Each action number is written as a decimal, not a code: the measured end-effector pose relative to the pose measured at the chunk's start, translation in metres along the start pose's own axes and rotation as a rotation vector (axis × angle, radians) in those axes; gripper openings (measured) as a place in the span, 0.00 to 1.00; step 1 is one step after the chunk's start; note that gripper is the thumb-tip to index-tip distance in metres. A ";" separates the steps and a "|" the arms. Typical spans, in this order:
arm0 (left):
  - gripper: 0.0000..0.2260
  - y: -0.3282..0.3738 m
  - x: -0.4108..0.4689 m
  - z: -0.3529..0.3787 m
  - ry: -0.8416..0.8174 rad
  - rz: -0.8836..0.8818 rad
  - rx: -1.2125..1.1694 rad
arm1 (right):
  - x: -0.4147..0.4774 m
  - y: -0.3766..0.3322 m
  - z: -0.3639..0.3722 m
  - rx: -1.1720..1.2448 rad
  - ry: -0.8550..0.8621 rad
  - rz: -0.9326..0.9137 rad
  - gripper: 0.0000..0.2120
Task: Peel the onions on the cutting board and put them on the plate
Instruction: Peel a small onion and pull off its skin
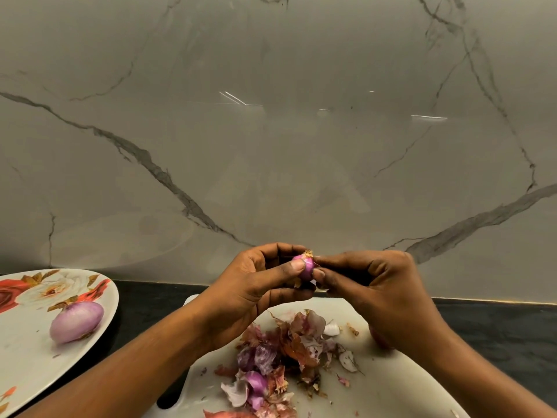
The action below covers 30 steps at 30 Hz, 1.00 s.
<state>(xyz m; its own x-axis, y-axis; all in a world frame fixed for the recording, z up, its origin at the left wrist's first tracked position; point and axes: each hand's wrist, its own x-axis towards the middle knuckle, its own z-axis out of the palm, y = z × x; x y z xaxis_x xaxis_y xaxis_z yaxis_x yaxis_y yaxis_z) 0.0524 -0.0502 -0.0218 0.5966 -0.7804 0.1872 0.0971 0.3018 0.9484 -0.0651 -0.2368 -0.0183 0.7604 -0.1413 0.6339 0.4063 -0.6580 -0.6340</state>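
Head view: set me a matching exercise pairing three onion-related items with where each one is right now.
Items:
1. small onion
2. large peeled onion
3. onion skins

Places:
A. heaped on the cutting board
B. held between the left hand and right hand
C. lying on the floral plate

Pairs: 1-B; 2-C; 3-A

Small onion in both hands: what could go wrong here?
1. The small onion is pinched only at the fingertips of the left hand and right hand, above the cutting board; it could slip into the peel pile.
2. The peeled onion lies near the plate rim; a careless drop-off might knock it off.
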 end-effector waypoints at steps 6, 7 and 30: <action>0.15 -0.001 0.000 0.000 0.012 -0.004 0.005 | 0.001 0.001 -0.002 -0.083 0.040 0.013 0.07; 0.16 -0.001 0.000 0.000 0.007 -0.008 0.006 | 0.001 0.001 -0.001 -0.096 0.044 0.015 0.07; 0.19 0.000 -0.001 -0.001 0.008 -0.007 0.024 | 0.002 -0.008 -0.003 -0.046 -0.054 0.151 0.14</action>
<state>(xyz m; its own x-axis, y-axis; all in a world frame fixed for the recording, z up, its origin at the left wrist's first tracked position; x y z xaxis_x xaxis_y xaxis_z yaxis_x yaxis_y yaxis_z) 0.0524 -0.0487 -0.0220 0.6020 -0.7782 0.1789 0.0817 0.2830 0.9556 -0.0681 -0.2344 -0.0109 0.8379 -0.2020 0.5070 0.2624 -0.6655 -0.6988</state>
